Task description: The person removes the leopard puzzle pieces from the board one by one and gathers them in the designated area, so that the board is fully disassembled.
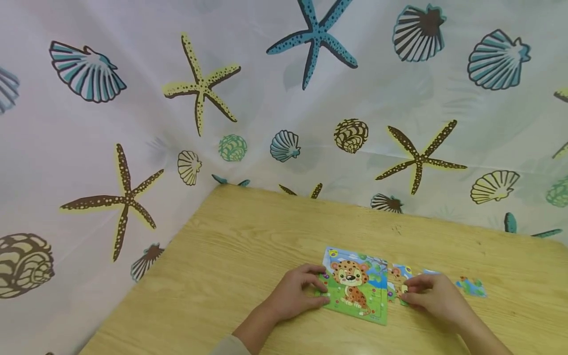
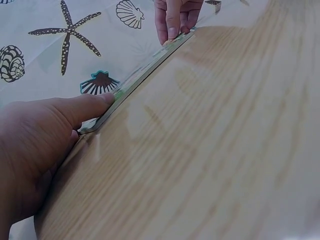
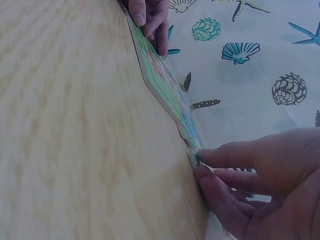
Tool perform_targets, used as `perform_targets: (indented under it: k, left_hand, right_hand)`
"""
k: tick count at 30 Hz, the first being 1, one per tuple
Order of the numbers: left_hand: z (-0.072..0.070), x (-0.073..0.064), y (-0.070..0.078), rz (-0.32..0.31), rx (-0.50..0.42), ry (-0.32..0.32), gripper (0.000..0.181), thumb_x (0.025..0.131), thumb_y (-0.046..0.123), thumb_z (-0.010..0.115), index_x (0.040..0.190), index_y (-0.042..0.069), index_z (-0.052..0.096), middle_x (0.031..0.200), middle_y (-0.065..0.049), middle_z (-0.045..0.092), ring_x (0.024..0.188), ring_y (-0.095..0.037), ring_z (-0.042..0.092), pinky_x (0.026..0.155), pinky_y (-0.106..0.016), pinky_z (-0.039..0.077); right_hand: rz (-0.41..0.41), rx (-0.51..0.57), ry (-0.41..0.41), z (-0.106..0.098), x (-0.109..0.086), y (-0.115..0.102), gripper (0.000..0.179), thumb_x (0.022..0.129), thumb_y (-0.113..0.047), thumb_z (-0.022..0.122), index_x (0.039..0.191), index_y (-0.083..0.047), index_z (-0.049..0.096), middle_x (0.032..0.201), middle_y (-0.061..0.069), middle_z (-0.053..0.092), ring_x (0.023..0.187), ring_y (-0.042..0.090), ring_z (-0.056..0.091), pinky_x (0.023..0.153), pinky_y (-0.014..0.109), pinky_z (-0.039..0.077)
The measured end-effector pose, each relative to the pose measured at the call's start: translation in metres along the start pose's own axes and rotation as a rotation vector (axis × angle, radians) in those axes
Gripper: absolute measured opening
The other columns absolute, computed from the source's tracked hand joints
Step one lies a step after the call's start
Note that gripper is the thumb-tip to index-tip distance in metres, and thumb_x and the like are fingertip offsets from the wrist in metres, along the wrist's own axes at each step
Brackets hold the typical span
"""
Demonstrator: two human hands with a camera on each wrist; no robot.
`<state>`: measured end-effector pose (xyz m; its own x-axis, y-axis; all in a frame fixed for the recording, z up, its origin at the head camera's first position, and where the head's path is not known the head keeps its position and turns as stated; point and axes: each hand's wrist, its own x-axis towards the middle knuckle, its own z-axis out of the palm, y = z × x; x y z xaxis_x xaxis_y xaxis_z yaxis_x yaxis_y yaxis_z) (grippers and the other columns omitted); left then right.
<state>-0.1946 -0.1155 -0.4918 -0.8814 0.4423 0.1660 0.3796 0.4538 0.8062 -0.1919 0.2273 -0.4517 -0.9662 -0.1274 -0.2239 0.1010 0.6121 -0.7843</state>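
A small jigsaw puzzle board point(image 1: 352, 293) with a spotted leopard cub picture lies flat on the wooden table. At its left edge, my left hand point(image 1: 293, 296) grips it between thumb and curled fingers; in the left wrist view the thumb point(image 2: 95, 106) lies on the rim. My right hand point(image 1: 439, 298) pinches the right side of some joined puzzle pieces point(image 1: 396, 282) with cub-coloured print, close beside the board. In the right wrist view, thumb and fingers close on a piece's edge point(image 3: 194, 156). The fingertips cover part of these pieces.
Another puzzle piece point(image 1: 430, 271) shows partly behind the right hand. Farther right lies a loose green and blue piece point(image 1: 472, 287). A white curtain point(image 1: 266, 108) printed with shells and starfish borders the wooden table point(image 1: 248, 236) at the back and left.
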Motion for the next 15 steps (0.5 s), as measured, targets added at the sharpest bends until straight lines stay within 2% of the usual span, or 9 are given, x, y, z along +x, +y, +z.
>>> perform_targets:
  k: [7, 15]
  left_hand:
    - [0.003, -0.002, -0.001, -0.005, 0.022, 0.002, 0.02, 0.084, 0.032, 0.082, 0.096, 0.017, 0.076, 0.139, -0.002, 0.06, 0.132, -0.027, 0.055, 0.112, -0.044, 0.046]
    - [0.001, -0.001, 0.003, -0.015, 0.035, -0.008, 0.031, 0.085, 0.033, 0.081, 0.109, 0.013, 0.075, 0.14, -0.002, 0.059, 0.134, -0.026, 0.053, 0.115, -0.046, 0.043]
  right_hand:
    - [0.003, 0.022, 0.001, 0.003, -0.004, 0.0, 0.043, 0.083, -0.013, 0.082, 0.114, 0.011, 0.066, 0.101, 0.012, 0.067, 0.087, 0.016, 0.066, 0.069, 0.026, 0.062]
    - [0.009, 0.003, 0.034, 0.001, -0.001, -0.014, 0.039, 0.088, -0.018, 0.077, 0.117, 0.006, 0.065, 0.098, 0.01, 0.067, 0.074, 0.017, 0.066, 0.061, 0.028, 0.059]
